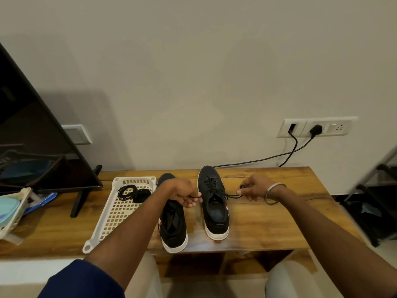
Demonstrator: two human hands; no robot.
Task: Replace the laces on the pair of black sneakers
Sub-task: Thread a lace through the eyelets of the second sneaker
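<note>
I see two black sneakers with white soles standing side by side on the wooden table, toes toward the wall. The right sneaker has a black lace through its eyelets. The left sneaker shows a red and white mark on its side, and my left forearm covers its front part, so I cannot tell if it is laced. My left hand pinches one lace end beside the right sneaker, and my right hand pinches the other end, drawn out to the side. The two hands are apart, with the right sneaker between them. One white plastic tray lies left of the sneakers, and a bundle of black laces rests in it.
</note>
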